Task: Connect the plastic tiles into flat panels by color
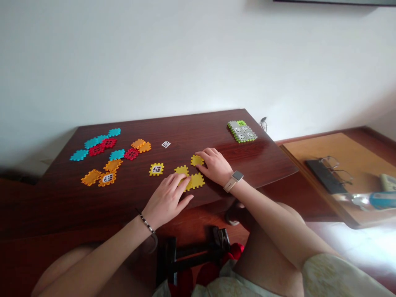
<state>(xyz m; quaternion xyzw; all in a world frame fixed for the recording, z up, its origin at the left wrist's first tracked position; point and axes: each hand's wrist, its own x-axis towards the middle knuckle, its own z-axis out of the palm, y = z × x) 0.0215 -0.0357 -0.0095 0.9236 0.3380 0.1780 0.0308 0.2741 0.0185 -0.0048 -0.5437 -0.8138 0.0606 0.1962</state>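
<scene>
My right hand [215,166] has its thumb and fingers at the right side of a yellow square puzzle tile [196,160], pinching it at the table surface. To the left, my left hand [168,198] lies stretched over joined or touching yellow tiles [198,180], its fingertips on them and its thumb apart. Another yellow tile [181,169] lies just above those fingers. Part of the yellow group is hidden under the left hand. A yellow tile with a white window insert [156,169] sits left of this group.
Loose blue tiles [79,155], red tiles [131,154] and orange tiles [91,177] are spread over the left of the dark table [198,128]. A white window piece [166,144] lies mid-table. A grey and green tile block [241,131] stands back right. Glasses [329,162] are on a side table.
</scene>
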